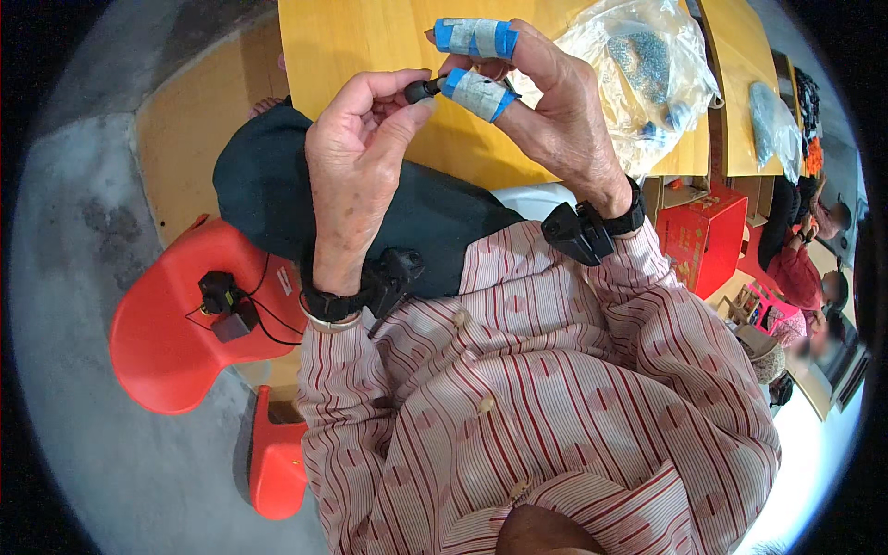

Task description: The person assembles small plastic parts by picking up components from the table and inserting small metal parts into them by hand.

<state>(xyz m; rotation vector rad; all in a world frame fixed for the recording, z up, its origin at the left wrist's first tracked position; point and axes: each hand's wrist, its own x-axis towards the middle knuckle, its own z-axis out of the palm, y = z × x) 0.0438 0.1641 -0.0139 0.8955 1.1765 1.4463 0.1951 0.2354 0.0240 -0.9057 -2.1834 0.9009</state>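
Observation:
Above the near edge of the wooden table (361,37), my left hand (356,157) pinches a small black cylindrical piece (421,91) between thumb and fingertips. My right hand (578,116) meets the piece at its right end, its thumb tip close against it. Blue and grey tape wraps the thumb and a finger of that hand. Those right fingers are bent together, and whatever they grip is hidden behind the tape. To the right of my right hand, a clear plastic bag (592,46) lies on the table with many small bluish-grey pieces (643,67) in it.
Red plastic chairs (153,324) stand at my left, one carrying a black device (220,292) with cables. A red box (708,236) sits below the table at right. Another bag (766,116) rests on the neighbouring table. Other people (803,268) sit at far right.

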